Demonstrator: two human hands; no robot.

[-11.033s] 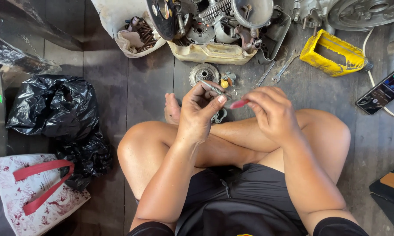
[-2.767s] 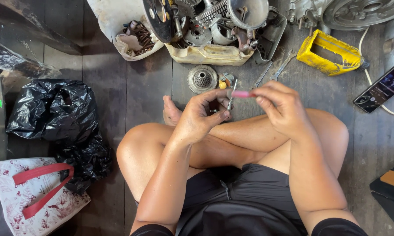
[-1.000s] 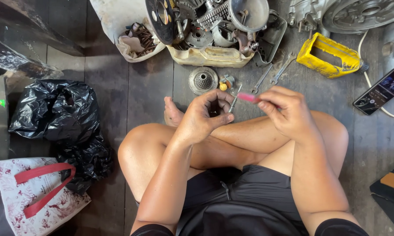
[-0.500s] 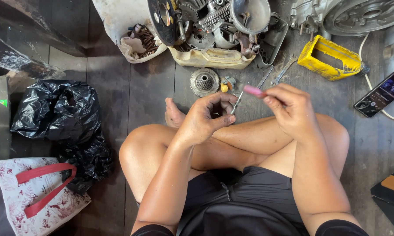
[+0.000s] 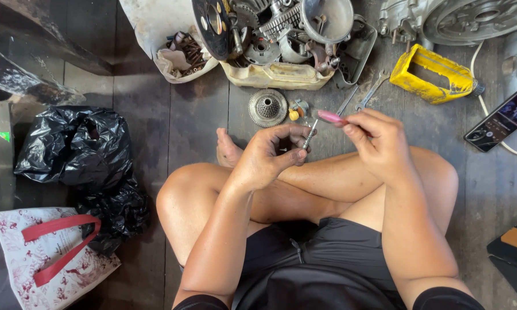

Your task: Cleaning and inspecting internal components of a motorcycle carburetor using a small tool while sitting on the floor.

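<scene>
**Pink-handled driver worked on a small part held over the lap**

A slim screwdriver w/ pink plastic handle and thin metal shaft (image 5: 321,123) is pinched near the handle end by the right hand (image 5: 379,143); its fingers are closed narrowly round the handle. The shaft slants down toward 7 o'clock, its tip meeting a small dark part (image 5: 298,150) cupped in the left hand (image 5: 267,161). The left fingers are curled tight, thumb pressed across — the part itself is mostly hidden, so its kind cannot be told. Both hands are held above crossed bare legs, approx. centre of view.

On the dark plank floor (image 5: 195,132), at 12 o'clock from the hands, a round ribbed metal gear-like disc (image 5: 267,107) is seen, w/ a small yellow-tipped piece (image 5: 295,110) just beside it. Two wrenches (image 5: 361,97) lie near, at about 1 o'clock. Further up, a cream plastic tray piled w/ engine parts (image 5: 281,74) is set. A yellow cut-open plastic can (image 5: 436,74) lies at 2 o'clock, a phone w/ lit screen (image 5: 499,120) at 3 o'clock. A crumpled black plastic bag (image 5: 80,155) is at 9 o'clock, a floral tote w/ red straps (image 5: 46,252) at 8 o'clock.

To do this step well, the tip should prob. be kept square and seated in the part before any turning — the part braced firmly by thumb and forefinger, wrists steadied on the knees, light pressure applied so nothing slips toward the palm.
</scene>
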